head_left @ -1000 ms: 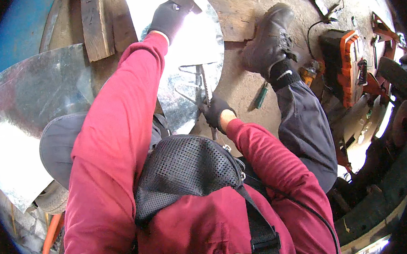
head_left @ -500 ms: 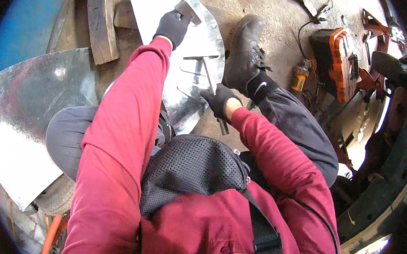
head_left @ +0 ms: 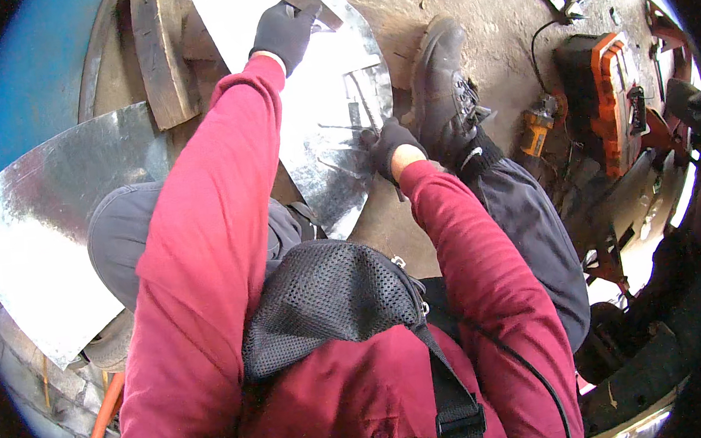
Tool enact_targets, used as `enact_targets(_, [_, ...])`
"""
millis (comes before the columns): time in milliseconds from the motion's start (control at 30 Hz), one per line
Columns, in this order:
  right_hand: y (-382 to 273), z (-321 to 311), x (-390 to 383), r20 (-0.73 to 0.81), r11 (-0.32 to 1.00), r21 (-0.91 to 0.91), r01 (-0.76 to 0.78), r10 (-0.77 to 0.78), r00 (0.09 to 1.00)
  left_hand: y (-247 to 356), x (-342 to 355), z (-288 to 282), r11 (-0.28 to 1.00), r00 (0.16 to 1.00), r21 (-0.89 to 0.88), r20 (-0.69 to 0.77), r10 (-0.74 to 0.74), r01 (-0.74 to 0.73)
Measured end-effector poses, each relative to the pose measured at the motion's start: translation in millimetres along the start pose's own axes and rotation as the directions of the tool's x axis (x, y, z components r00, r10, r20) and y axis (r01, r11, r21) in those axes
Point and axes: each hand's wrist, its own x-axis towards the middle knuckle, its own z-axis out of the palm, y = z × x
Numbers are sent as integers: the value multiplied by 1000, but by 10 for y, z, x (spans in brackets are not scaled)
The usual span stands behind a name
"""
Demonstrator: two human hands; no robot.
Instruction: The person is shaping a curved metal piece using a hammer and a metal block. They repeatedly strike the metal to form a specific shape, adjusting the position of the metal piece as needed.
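My left hand (head_left: 285,35), in a black glove, is closed on a grey metal block (head_left: 310,3) at the far end of a shiny, curved-edged metal sheet (head_left: 310,119). The block rests at or just over the sheet's surface; I cannot tell which. My right hand (head_left: 395,145), also gloved in black, is closed round the handle of a hammer (head_left: 362,99) near the sheet's right edge. The hammer's narrow head points away from me above the sheet, which mirrors it in dark streaks.
A second curved metal sheet (head_left: 56,242) lies at left by my knee. Wooden beams (head_left: 163,61) lie beyond it, beside a blue surface (head_left: 23,80). My boot (head_left: 441,88) stands right of the sheet. Farther right are a yellow power tool (head_left: 536,129) and an orange-black toolbox (head_left: 612,108).
My right hand and the hammer have shifted forward and slightly right, and the hammer's angle has changed. My left hand stays on the block, a little farther away. The whole view has shifted slightly.
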Motion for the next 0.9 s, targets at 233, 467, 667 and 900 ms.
enact_targets(233, [188,-41,124,29,995,-40,91,-90,995,214,-101,43,963,996,258,55,64,-76])
enact_targets(467, [35,-207,-15,-31,999,7,41,-41,999,64,8,56,980,999,197,-20,28,-24])
enact_targets(667, [-132,-331,109,-137,999,49,-24,30,990,226,13,-6,959,995,264,44,95,-103])
enact_targets(900, [356,-435,279,-202,944,230,235,-190,961,248,-30,41,958,991,261,92,99,-120])
